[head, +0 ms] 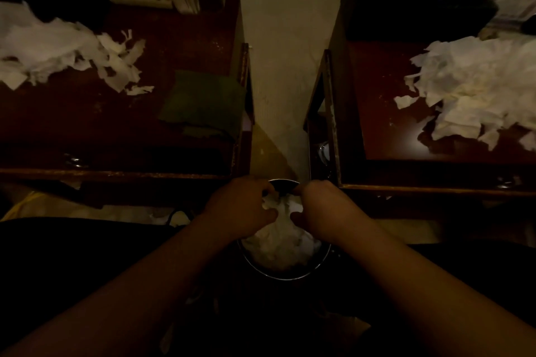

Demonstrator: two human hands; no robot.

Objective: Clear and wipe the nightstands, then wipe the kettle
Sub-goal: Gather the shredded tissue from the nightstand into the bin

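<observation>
Nearest, the left hand (242,206) and the right hand (322,207) each pinch the crumpled white paper (278,238) filling one round dark metal-rimmed bin (285,275) directly beneath them. Beyond the left hand stands a dark red-brown wooden nightstand (179,55) bearing one folded green cloth (203,104) and torn white paper scraps (58,49). Beyond the right hand, a second dark wooden nightstand (377,101) carries a heap of shredded white paper (475,87); no writing is legible.

No text or label can be read.
</observation>
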